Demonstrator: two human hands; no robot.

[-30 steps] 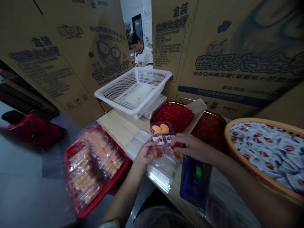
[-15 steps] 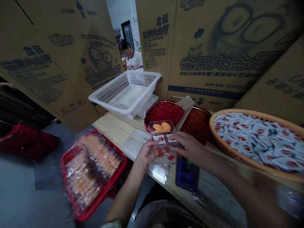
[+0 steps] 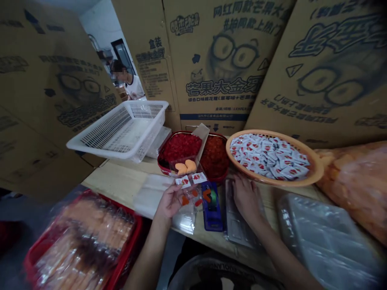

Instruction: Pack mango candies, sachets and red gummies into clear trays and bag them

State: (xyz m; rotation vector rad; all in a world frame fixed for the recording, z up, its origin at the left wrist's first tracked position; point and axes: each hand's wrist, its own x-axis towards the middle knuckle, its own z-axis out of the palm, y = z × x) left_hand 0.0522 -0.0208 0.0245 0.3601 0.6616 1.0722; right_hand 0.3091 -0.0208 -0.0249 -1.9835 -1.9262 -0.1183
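My left hand [image 3: 169,202] holds a clear compartment tray [image 3: 190,203] by its left edge, fingers closed. In its far part lie two orange candy pieces [image 3: 185,166], in the middle two white printed sachets [image 3: 191,179], and in the near part several red and orange gummies [image 3: 195,198]. My right hand [image 3: 245,197] rests on a stack of clear plastic lids or trays [image 3: 240,229], its fingers bent over the far edge. Between the hands stands a blue tape dispenser [image 3: 213,213], partly behind the held tray.
An orange basket [image 3: 316,171] full of sachets stands at the back right, beside red trays of red [image 3: 183,147] and orange-red gummies [image 3: 214,155]. A white basket [image 3: 121,152] sits at the left. Packed trays fill a red crate [image 3: 137,225]. More clear trays [image 3: 326,237] lie right. Cartons [image 3: 211,60] wall the back.
My right hand has left the held tray and moved right onto the stack of clear plastic. The left hand keeps the filled tray. The view has turned right.
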